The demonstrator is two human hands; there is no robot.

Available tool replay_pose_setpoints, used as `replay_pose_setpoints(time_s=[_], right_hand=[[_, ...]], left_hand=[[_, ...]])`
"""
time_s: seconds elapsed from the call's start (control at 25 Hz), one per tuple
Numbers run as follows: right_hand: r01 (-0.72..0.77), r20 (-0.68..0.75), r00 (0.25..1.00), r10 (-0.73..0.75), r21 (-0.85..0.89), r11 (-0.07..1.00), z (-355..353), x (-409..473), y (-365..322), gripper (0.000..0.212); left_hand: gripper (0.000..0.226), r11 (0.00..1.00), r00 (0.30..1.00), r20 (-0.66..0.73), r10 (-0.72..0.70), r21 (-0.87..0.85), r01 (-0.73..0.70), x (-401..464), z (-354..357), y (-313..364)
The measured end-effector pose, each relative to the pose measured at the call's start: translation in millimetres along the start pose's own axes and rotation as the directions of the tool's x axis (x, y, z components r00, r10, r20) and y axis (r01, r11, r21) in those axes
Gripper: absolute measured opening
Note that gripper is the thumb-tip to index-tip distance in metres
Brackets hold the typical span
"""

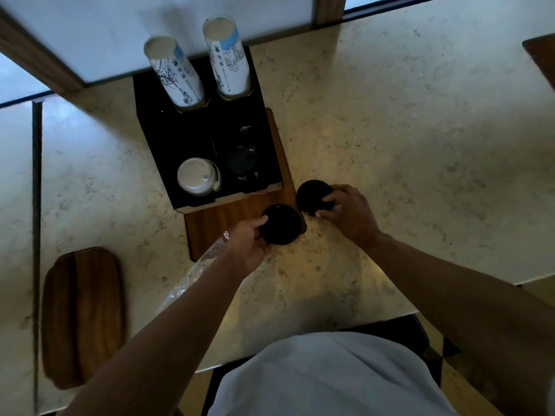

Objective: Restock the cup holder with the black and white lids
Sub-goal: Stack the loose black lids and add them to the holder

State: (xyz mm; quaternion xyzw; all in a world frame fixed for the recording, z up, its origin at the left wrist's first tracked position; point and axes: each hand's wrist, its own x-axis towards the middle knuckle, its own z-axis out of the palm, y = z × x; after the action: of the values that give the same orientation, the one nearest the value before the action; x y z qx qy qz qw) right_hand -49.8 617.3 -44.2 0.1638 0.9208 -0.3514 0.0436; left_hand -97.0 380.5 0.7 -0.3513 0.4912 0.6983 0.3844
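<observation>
1. Two black lid stacks: my left hand (pixel 250 238) grips one (pixel 280 225) on the wooden tray (pixel 222 217); my right hand (pixel 350 210) pinches the other (pixel 312 195) at 3 o'clock.
2. Cup holder (pixel 180 139), 11 o'clock: white lids (pixel 198 176) loaded; black slot (pixel 241 159) partly filled.
3. Step, as I judge it: loading black lids. Next: lift, align over slot, lower.

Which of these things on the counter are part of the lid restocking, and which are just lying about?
Part of the job:
black lids in the left hand and right hand
white lids in the cup holder

Lying about:
wooden board
plastic wrap
</observation>
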Motion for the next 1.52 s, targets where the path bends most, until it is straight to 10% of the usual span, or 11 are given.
replay_pose_setpoints(time_s=[0.52,1.52], right_hand=[[0.195,0.050,0.978,-0.202,0.111,0.974,7,-53,-42,0.033],[0.035,-0.077,0.997,-0.011,0.317,0.948,43,-78,-75,0.030]], left_hand=[[0.036,0.999,0.999,0.020,0.036,-0.015,-0.036,-18,3,-14],[0.036,0.979,0.980,0.148,0.130,-0.176,-0.104,-29,-8,-25]])
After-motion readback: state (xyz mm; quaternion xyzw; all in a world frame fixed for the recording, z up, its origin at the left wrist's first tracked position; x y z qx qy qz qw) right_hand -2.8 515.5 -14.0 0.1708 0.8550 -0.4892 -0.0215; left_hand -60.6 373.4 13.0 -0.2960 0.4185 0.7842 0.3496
